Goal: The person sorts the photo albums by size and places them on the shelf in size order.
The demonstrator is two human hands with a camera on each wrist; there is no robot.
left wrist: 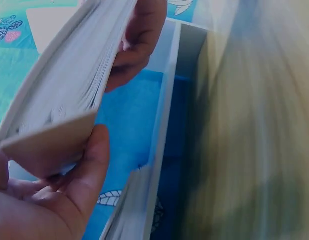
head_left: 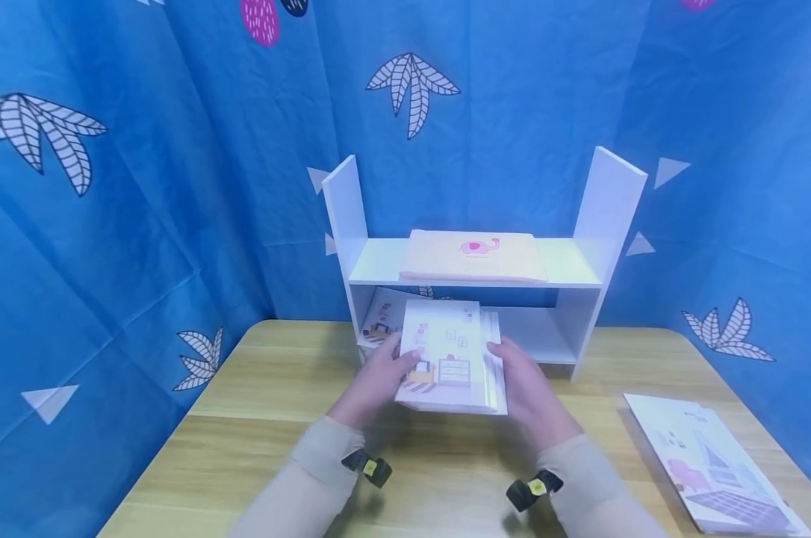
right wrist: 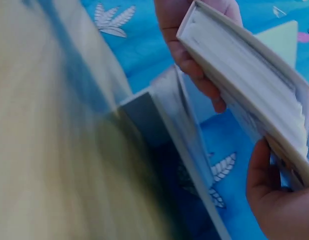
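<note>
A thick white book with furniture drawings on its cover is held between both hands, in front of the shelf's lower tier. My left hand grips its left side, thumb on the cover. At the opposite edge my right hand grips it too. The left wrist view shows the book's page edges, slightly fanned, with the left hand around one end. In the right wrist view, the right hand pinches the cover near the pages.
A white two-tier shelf stands at the table's back. On its upper board lies a flat cream item with a pink elephant. A similar book leans at the lower left. More illustrated books lie on the wooden table at right.
</note>
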